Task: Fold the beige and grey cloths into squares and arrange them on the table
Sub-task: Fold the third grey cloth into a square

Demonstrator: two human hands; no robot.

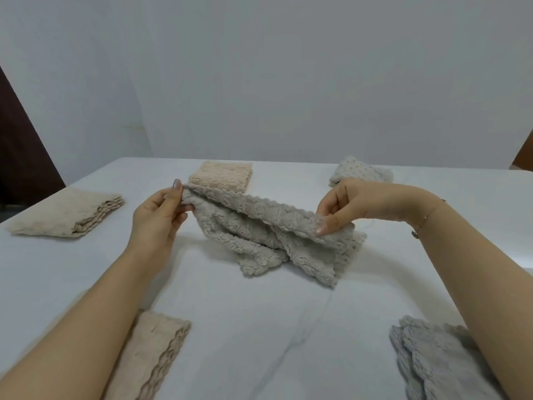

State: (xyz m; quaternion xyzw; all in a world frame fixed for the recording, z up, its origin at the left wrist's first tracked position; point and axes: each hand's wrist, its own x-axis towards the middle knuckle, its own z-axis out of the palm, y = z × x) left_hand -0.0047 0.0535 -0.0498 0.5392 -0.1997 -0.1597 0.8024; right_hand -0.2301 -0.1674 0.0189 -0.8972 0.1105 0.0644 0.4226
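A fluffy grey cloth [274,241] hung over the middle of the white-covered desk [259,342], stretched between both hands, its lower folds bunched and resting on the cover. The left hand [161,215] pinched the cloth's far-left corner between thumb and fingers [177,186], the corner just in front of a folded beige cloth [222,176] at the back. The right hand [346,203] pinched the upper edge near the right end — thumb on the near side, the fingers curled behind the fabric — with the edge running taut and slightly downhill from left to right.

Two more folded beige cloths lay on the left: one [66,216] at the far-left edge, another [150,353] near the front, partly under the left forearm. A pale dotted cloth [360,170] sat at the back right, behind the right hand, and a folded grey cloth [432,359] lay front right, partly hidden by the right forearm. A thin bracelet [424,217] circled the right wrist.
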